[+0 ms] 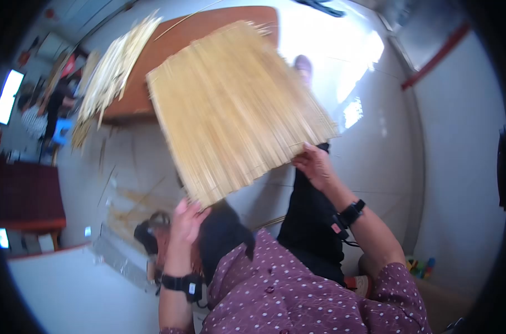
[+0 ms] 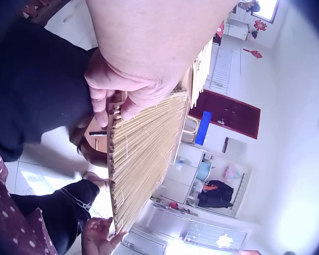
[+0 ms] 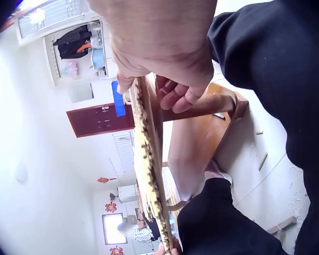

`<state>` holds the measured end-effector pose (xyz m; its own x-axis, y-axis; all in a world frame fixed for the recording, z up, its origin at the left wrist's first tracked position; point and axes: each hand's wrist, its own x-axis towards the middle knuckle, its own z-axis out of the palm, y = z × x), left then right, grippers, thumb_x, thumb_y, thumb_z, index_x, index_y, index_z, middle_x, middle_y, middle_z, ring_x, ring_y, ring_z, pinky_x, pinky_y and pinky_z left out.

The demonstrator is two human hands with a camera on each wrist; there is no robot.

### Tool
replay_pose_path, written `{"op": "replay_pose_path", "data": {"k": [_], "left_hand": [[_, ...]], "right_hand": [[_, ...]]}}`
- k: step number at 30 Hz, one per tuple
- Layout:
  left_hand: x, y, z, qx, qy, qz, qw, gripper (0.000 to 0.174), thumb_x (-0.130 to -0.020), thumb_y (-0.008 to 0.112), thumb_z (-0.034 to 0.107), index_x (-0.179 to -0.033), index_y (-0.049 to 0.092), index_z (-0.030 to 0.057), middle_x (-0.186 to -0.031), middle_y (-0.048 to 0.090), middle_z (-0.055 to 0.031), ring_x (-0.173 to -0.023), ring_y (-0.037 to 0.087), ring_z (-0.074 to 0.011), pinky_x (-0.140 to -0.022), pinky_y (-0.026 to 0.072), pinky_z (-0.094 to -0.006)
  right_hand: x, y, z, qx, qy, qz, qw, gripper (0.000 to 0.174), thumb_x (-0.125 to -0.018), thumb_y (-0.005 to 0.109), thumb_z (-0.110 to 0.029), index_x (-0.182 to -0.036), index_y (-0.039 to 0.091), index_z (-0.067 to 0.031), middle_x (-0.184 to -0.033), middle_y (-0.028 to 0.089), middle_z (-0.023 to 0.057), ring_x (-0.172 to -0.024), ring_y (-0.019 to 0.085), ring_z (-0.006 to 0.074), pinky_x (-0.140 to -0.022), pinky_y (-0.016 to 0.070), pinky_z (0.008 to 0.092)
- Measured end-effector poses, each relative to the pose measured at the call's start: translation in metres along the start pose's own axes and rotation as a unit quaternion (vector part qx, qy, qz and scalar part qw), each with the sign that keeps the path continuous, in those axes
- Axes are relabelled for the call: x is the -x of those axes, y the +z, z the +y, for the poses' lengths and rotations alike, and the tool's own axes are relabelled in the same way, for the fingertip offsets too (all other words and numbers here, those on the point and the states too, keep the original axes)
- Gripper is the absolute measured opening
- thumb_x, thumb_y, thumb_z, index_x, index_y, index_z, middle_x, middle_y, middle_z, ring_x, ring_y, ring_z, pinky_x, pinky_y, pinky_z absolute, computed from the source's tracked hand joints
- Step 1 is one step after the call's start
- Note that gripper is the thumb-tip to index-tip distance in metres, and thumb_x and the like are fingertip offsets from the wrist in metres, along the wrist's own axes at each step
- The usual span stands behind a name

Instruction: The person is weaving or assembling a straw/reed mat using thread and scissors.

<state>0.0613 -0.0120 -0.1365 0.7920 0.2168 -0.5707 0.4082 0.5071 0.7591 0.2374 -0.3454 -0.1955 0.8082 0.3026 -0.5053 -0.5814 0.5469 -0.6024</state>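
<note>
A flat, roughly square mat of pale straw-coloured stalks (image 1: 236, 106), laid side by side and tied with thin thread, is held up in front of the body by both hands. My left hand (image 1: 187, 221) pinches its near left corner, thumb on top. At the near right edge my right hand (image 1: 315, 166) grips the mat between thumb and fingers, which curl below. The cut stalk ends form a row along the near edge (image 3: 148, 154) in the right wrist view. In the left wrist view the stalks (image 2: 143, 154) run away from the left hand.
Beyond the mat stands a reddish-brown table (image 1: 175, 39), with a heap of loose pale stalks (image 1: 119, 61) on its left end. Scattered stalks and scraps lie on the tiled floor (image 1: 111, 167). A blue stool (image 1: 62, 132) and people are at the far left.
</note>
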Motion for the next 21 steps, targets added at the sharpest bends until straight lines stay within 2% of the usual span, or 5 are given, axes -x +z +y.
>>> {"op": "replay_pose_path", "data": {"k": [3,6,15,17,21], "left_hand": [[0.008,0.018,0.001,0.053,0.002,-0.022,0.998,0.034,-0.088,0.060,0.003,-0.119,0.047,0.0011,-0.115,0.059,-0.0117,-0.101,0.061,-0.0197,-0.088,0.0533,-0.0358],[0.010,0.017,-0.014,0.061,0.002,-0.009,0.998,0.034,-0.087,0.060,0.002,-0.119,0.047,0.0009,-0.115,0.059,-0.0117,-0.101,0.061,-0.0199,-0.087,0.0539,-0.0355],[0.006,0.034,-0.032,0.091,-0.020,-0.066,0.993,0.032,-0.089,0.058,0.001,-0.119,0.046,-0.0001,-0.112,0.061,-0.0128,-0.099,0.064,-0.0219,-0.086,0.0549,-0.0354],[0.004,0.040,-0.036,0.099,-0.018,-0.076,0.992,0.034,-0.090,0.057,0.002,-0.122,0.045,-0.0007,-0.114,0.061,-0.0130,-0.101,0.063,-0.0220,-0.087,0.0545,-0.0350],[-0.002,0.049,-0.043,0.095,-0.009,-0.104,0.990,0.036,-0.091,0.056,0.003,-0.124,0.043,-0.0013,-0.114,0.061,-0.0130,-0.101,0.063,-0.0220,-0.088,0.0541,-0.0344]], "right_hand": [[-0.001,0.006,-0.002,-0.008,-0.016,0.003,1.000,0.021,-0.088,0.064,-0.023,-0.090,0.059,-0.0028,-0.079,0.063,0.0064,-0.070,0.061,0.0156,-0.068,0.0522,0.0296],[-0.006,-0.001,-0.012,0.058,-0.053,0.022,0.997,0.015,-0.088,0.065,-0.018,-0.091,0.059,-0.0043,-0.078,0.063,0.0053,-0.070,0.061,0.0147,-0.068,0.0524,0.0297],[-0.012,-0.001,-0.028,0.102,-0.081,0.043,0.991,0.021,-0.090,0.063,-0.026,-0.094,0.057,-0.0065,-0.082,0.060,0.0036,-0.075,0.060,0.0145,-0.070,0.0507,0.0306],[-0.003,0.002,-0.021,0.030,-0.040,0.002,0.999,0.027,-0.091,0.061,-0.034,-0.091,0.055,-0.0076,-0.081,0.058,0.0041,-0.073,0.058,0.0152,-0.071,0.0511,0.0311],[0.030,0.032,0.014,0.075,0.061,0.010,0.995,0.032,-0.092,0.057,-0.038,-0.092,0.053,-0.0070,-0.082,0.056,0.0061,-0.073,0.058,0.0175,-0.074,0.0523,0.0324]]}}
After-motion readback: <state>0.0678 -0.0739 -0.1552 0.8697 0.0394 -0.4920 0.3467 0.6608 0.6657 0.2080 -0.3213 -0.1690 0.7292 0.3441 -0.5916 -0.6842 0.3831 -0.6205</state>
